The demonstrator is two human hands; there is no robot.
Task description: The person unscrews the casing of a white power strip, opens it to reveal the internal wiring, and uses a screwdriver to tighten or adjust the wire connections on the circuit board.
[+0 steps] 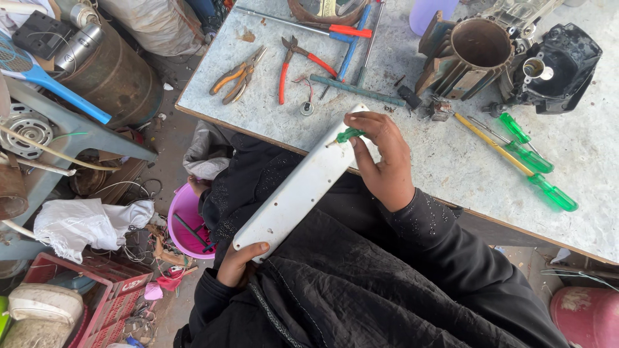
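A long white plastic casing (298,188), like the back of a power strip, lies slanted over my lap. My left hand (237,262) grips its lower end from beneath. My right hand (380,160) is closed on a small green-handled screwdriver (348,135), whose tip rests on the upper end of the casing, close to the table edge.
The speckled worktable (412,148) carries orange-handled pliers (237,75), red-handled pliers (295,59), several green screwdrivers (534,161), a finned metal cylinder (469,53) and a black engine part (558,66). A pink bucket (186,222), a red crate (103,296) and clutter crowd the floor at left.
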